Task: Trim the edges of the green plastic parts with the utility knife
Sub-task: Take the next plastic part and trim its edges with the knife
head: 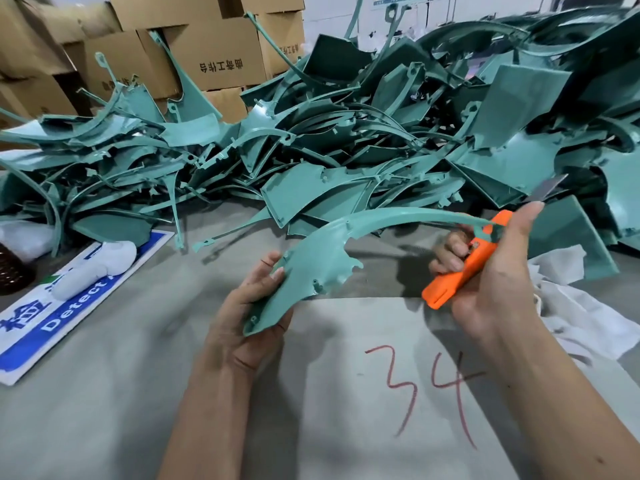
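Note:
My left hand [247, 308] grips the wide lower end of a curved green plastic part [311, 261], which arches up and to the right. My right hand [491, 271] holds an orange utility knife [460, 271] with its fingers curled round the handle. The grey blade [549, 189] sticks out past my thumb, up and to the right. The thin far end of the part crosses over the knife near its front. A big heap of green plastic parts [346, 140] fills the table behind my hands.
A grey table [121, 393] carries a sheet marked with a red "34" [426, 382]. A blue and white sign [52, 317] with a white object on it lies at left. White cloth [571, 306] lies at right. Cardboard boxes [194, 46] stand behind.

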`<state>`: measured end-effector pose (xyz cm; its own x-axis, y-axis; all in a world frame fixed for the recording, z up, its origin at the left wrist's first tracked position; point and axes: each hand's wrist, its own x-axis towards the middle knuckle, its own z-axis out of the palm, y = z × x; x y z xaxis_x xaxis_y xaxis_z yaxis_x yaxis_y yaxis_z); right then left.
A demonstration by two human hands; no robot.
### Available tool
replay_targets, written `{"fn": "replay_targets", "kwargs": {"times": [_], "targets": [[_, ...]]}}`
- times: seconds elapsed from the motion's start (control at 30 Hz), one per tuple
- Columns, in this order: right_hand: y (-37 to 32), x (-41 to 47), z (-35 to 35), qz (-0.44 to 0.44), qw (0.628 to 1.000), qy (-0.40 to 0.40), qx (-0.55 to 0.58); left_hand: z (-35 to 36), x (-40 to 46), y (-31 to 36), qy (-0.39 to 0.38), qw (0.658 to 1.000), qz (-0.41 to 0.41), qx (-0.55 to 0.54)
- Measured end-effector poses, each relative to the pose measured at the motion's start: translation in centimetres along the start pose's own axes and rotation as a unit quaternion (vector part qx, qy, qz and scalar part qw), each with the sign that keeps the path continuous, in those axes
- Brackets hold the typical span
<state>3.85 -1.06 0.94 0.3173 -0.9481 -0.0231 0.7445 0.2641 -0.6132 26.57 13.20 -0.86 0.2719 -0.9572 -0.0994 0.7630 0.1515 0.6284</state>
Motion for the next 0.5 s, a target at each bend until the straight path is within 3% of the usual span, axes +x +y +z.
{"fn": "replay_targets", "kwargs": {"times": [0.13,0.2,0.23,0.33,0.43,0.5], "targets": [[0.9,-0.1,-0.1,-0.036,0.997,0.020,-0.058,-0.2,0.4,-0.4,-0.009,1.000,-0.017,0.023],[1.4,-0.4,0.0,-0.075,0.986,0.032,-0.144,0.0,0.8,-0.5,-0.008,0.999,-0.039,0.007],[1.6,-0.6,0.0,-0.112,0.965,0.027,-0.234,0.1,1.0,-0.6,0.002,0.999,-0.052,0.000],[2.4,-1.4,0.0,-0.252,0.849,-0.050,-0.462,0.6,1.4,-1.1,0.042,0.993,-0.103,-0.036],[2.7,-1.8,0.1,-0.362,0.777,-0.056,-0.511,0.6,1.4,-1.1,0.040,0.988,-0.145,-0.034],[2.7,-1.6,0.1,-0.398,0.751,-0.037,-0.526,0.5,1.2,-1.0,0.004,0.985,-0.171,-0.032]]}}
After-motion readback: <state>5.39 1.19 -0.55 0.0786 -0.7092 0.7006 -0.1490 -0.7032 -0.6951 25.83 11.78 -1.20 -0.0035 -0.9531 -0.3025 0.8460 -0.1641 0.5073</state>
